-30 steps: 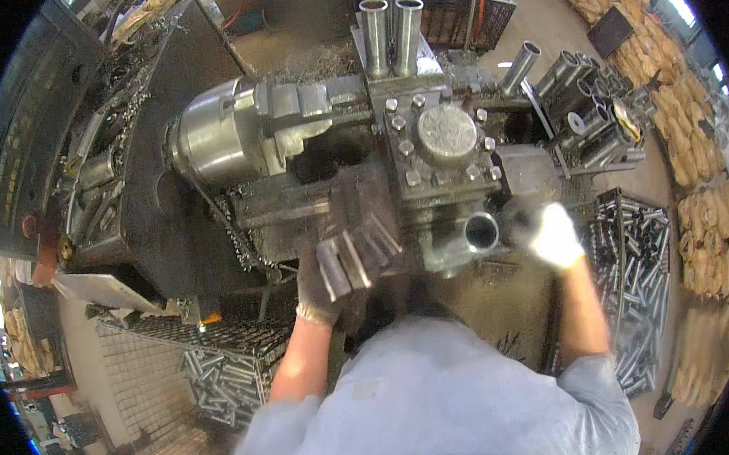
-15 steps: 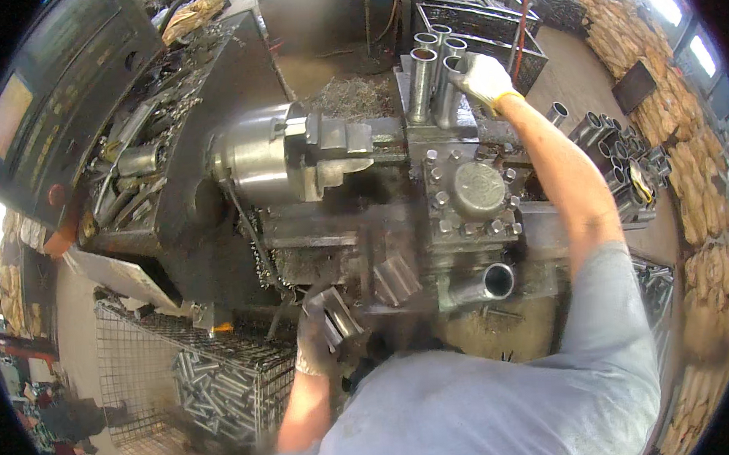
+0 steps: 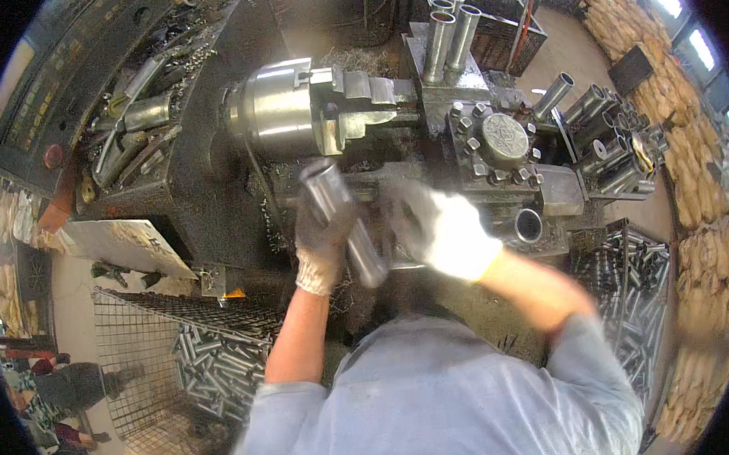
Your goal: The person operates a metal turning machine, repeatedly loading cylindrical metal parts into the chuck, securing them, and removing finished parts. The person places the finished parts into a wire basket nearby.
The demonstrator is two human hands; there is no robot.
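My left hand [image 3: 321, 235], in a dark-stained glove, is wrapped round a shiny metal tube [image 3: 350, 228]. The tube slants in front of the lathe, its upper end just below the chuck [image 3: 280, 106]. Close by on the right is my right hand [image 3: 449, 230], in a white glove; motion smears its fingers, and I cannot make out whether it holds anything. It is apart from the tube. To its right, another tube end [image 3: 528, 226] points toward me below the square tool post [image 3: 500, 142]. Several tubes [image 3: 459, 39] stand upright behind the tool post.
At the lower left, a wire mesh basket [image 3: 137, 362] contains many short tubes [image 3: 213, 365]. More tubes [image 3: 608, 147] are bunched on the right, above another filled bin [image 3: 640, 293]. Scrap and tools lie on the headstock [image 3: 141, 116]. Stacked sacks [image 3: 701, 204] line the right side.
My right hand has come from the upright tubes down toward my left hand; fewer tubes stand there now. My left hand has risen toward the chuck with a tube in its grip.
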